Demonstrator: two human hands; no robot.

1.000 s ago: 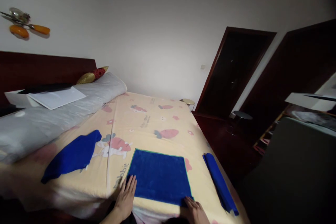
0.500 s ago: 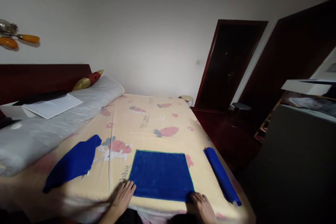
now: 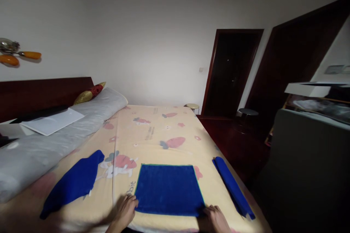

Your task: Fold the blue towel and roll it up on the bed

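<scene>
A blue towel [image 3: 168, 189] with a thin green edge lies flat on the bed sheet, its near side toward me. My left hand [image 3: 126, 210] is at the towel's near left corner, with its fingers curled in and closed on the edge. At the near right corner, my right hand [image 3: 217, 217] has its fingertips pinched on the towel; the thumb is mostly hidden. A crumpled blue cloth [image 3: 73, 182] with a small white tag rests to the left of my left hand. Off to the right, a folded or rolled blue cloth [image 3: 232, 187] lies along the bed's edge.
The bed sheet [image 3: 153, 153] has a carrot and rabbit print. A grey rolled mattress or quilt [image 3: 68, 127] runs along the headboard, with a white board [image 3: 53, 121] and a red-gold cushion [image 3: 90, 93] on it. Beyond the right edge stand two stools [image 3: 248, 112] and a dark cabinet-like block [image 3: 308, 160].
My view has tilted up slightly, so the scene sits lower. The fingers of my left hand have gone from stretched out to curled at the towel's corner. The towel stays flat.
</scene>
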